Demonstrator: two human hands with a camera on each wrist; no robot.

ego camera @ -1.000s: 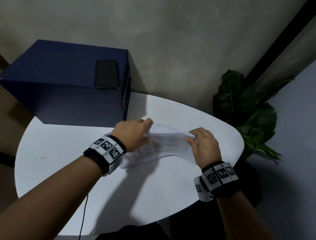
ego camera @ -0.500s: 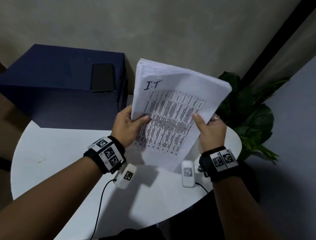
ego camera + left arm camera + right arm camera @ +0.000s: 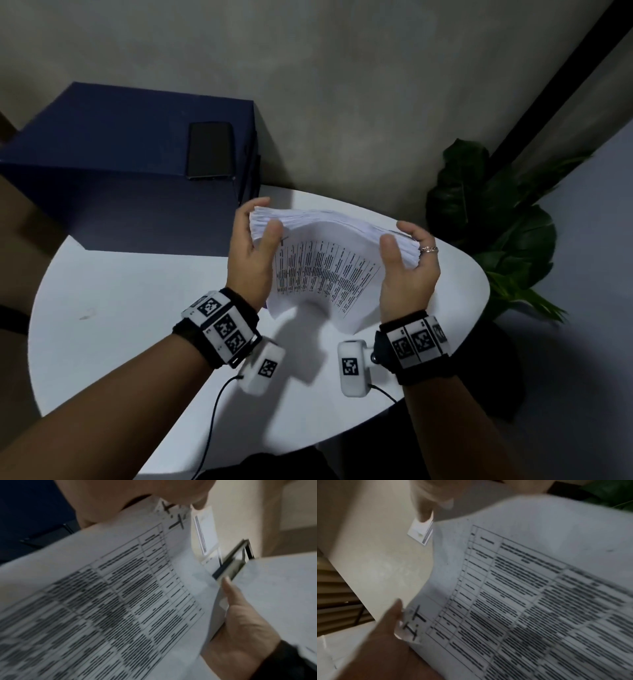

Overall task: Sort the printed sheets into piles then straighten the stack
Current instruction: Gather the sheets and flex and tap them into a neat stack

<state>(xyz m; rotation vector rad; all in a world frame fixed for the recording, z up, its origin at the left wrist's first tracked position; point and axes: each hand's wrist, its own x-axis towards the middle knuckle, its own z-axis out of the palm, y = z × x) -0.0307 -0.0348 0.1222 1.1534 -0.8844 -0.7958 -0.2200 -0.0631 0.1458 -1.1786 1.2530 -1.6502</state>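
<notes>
Both hands, the left hand [image 3: 253, 260] and the right hand [image 3: 407, 270], grasped the stack of printed sheets [image 3: 325, 267] by its two side edges, held upright above the white bench [image 3: 137, 308]. The step looked like straightening; next, tapping its lower edge on the bench would probably be needed.

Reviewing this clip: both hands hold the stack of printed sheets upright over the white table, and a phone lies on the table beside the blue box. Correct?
Not quite. The head view shows the phone lying on top of the blue box, not on the white table. The rest stands: the left hand and right hand hold the stack of printed sheets upright.
</notes>
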